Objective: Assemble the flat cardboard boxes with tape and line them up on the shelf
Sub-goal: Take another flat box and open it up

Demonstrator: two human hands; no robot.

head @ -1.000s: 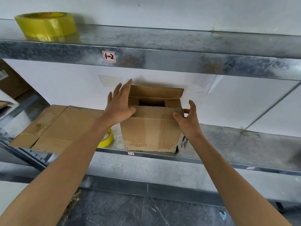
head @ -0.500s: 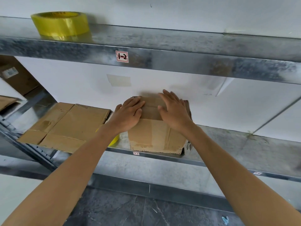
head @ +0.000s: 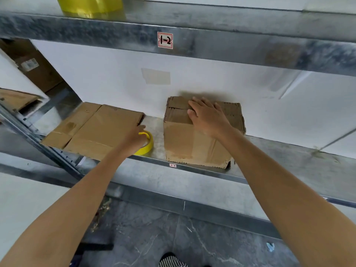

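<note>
White wall [head: 212, 83] fills the back, smooth and bare, and a gray metal shelf [head: 289, 157] runs across it with a second shelf beam [head: 231, 47] above, both shiny with dull blotches. Flat cardboard boxes [head: 100, 132] lie in a pile on the left of the lower shelf, brown and thin, waiting to be built. Near them to the right stands the made-up box [head: 185, 139], a brown cube with rough, wavy edges and a strip of clear tape down its front. It sits close to the wall, likely so it is out of the way. The right hand [head: 208, 118] lies flat on top with its fingers spread wide, pressing the 2 top flaps down so they do not pop open. The left hand [head: 134, 139] is on the small yellow tape roll [head: 147, 146] between the pile and the box, probably to pick it up for the top seam. Its fingers bend down over the ring, but I cannot tell if they grip it. A bigger yellow tape roll [head: 90, 4] sits on the top shelf. A little white label [head: 165, 40] on the beam reads 1-2.
</note>
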